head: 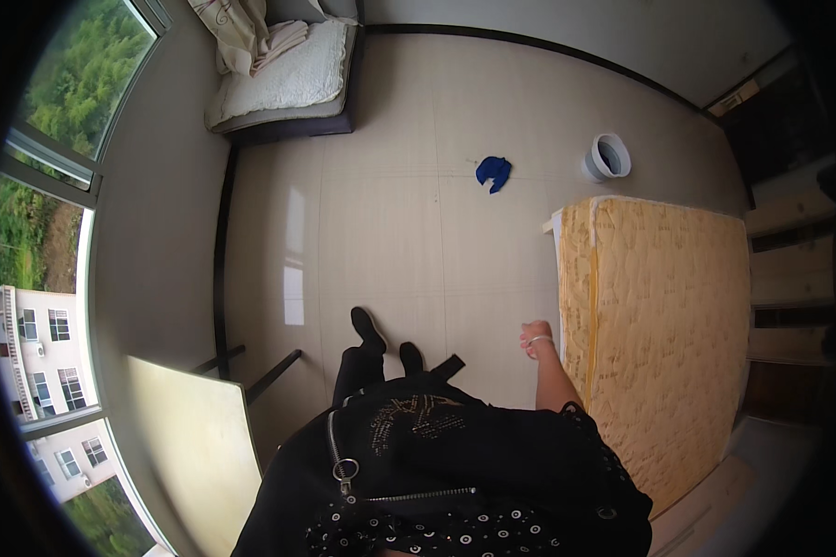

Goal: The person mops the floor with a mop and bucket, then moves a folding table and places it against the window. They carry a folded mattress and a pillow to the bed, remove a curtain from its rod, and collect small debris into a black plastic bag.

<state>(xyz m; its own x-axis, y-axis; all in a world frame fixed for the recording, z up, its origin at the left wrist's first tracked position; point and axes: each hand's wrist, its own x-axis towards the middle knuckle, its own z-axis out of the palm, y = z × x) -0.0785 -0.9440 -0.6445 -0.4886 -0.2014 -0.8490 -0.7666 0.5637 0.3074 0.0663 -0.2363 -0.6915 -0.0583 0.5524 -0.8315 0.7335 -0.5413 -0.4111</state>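
My right hand [535,337] hangs beside the near left edge of a mattress [662,299] with a yellow patterned cover. A bracelet circles its wrist, the fingers are curled in, and I see nothing held in them. Whether the hand touches the mattress side I cannot tell. My left hand is out of view. Before me on the tiled floor [383,209] lies a crumpled blue cloth [493,173]. To its right stands a white bucket [607,157]; its dark inside cannot be made out clearly.
At the far left a small bed or couch [285,83] carries a white quilted pad and a curtain. A pale tabletop [195,418] with dark legs stands close on my left, by the windows [49,195]. The mattress and slatted wooden furniture [791,278] bound the right side.
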